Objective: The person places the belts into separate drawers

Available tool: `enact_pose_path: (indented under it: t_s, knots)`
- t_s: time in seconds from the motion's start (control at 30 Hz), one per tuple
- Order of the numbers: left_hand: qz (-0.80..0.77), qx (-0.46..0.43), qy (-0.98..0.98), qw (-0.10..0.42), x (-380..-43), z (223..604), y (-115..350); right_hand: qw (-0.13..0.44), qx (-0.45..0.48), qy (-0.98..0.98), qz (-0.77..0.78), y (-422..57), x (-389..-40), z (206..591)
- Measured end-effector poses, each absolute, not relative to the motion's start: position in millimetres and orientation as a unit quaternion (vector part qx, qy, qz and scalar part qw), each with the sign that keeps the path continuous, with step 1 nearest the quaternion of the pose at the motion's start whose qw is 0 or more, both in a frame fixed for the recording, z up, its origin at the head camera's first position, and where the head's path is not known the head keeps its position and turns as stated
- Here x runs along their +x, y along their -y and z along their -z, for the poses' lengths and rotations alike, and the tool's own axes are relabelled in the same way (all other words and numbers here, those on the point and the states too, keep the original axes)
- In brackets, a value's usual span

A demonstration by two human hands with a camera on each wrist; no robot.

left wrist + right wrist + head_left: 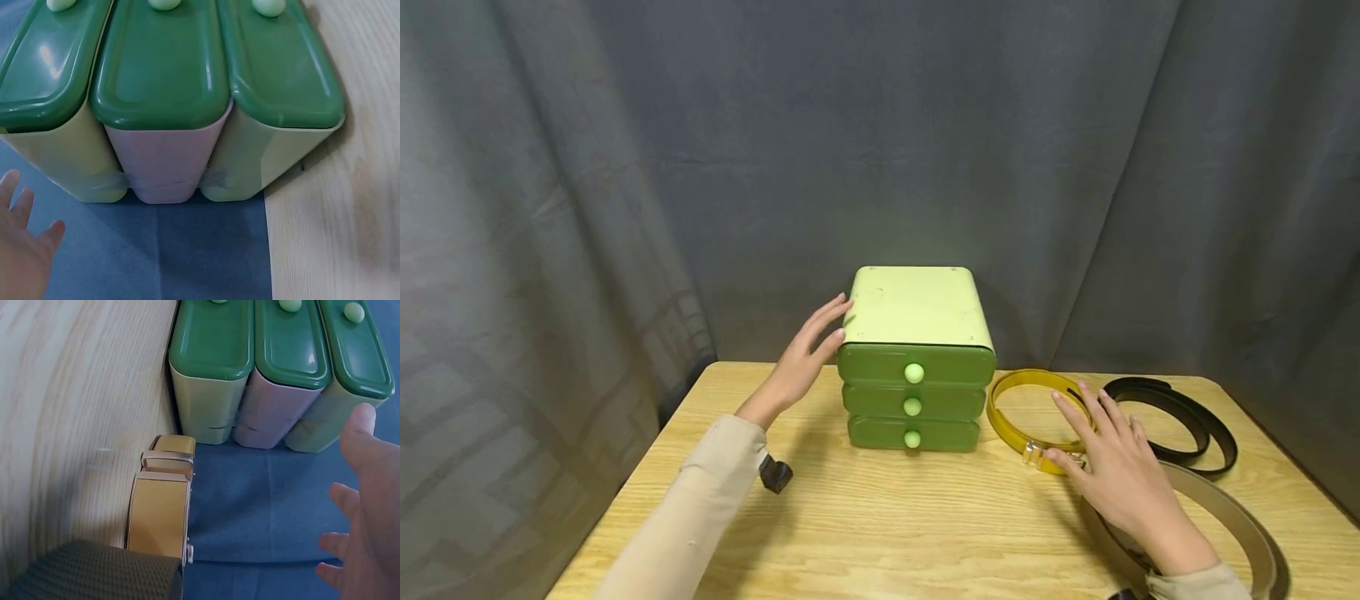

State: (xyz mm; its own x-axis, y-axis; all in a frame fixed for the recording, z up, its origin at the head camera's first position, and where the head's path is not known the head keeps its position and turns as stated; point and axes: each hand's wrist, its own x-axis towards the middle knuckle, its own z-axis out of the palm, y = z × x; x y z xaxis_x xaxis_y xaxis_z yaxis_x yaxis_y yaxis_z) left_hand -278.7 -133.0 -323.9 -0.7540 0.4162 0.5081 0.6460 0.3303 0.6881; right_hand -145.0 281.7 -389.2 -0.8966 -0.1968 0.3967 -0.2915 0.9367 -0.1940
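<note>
A small cabinet [917, 308] with a pale green top and three dark green drawers stands on the table, its drawers closed. My left hand [796, 367] is at the cabinet's left side, fingers extended and fingertips right at its upper edge. To the right of the cabinet, my right hand [1123, 475] hovers over the coiled belts with its fingers spread, holding nothing. Nearest its fingertips lies a yellow belt [1000, 417] with a metal buckle. Beyond the hand is a black belt [1221, 433]. A grey-brown belt [1247, 533] loops below and is partly hidden by the hand.
Each drawer front carries a round pale green knob [913, 372]. The wooden table [880, 525] extends in front of the cabinet and to both sides. A grey curtain [880, 167] hangs close behind the table and along its sides.
</note>
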Motion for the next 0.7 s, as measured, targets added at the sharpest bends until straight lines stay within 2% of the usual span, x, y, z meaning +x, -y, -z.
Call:
enact_pose_path:
  t_s: [0.27, 0.7]
  knots:
    - [0.516, -0.330, 0.787, 0.076, -290.4, 317.2, 122.3, 0.199, 0.128, 0.965, -0.114, -282.3, -143.5, 389.8]
    - [0.557, -0.337, 0.756, 0.066, -299.6, 324.5, 109.5, 0.223, 0.127, 0.959, -0.122, -288.7, -138.1, 377.3]
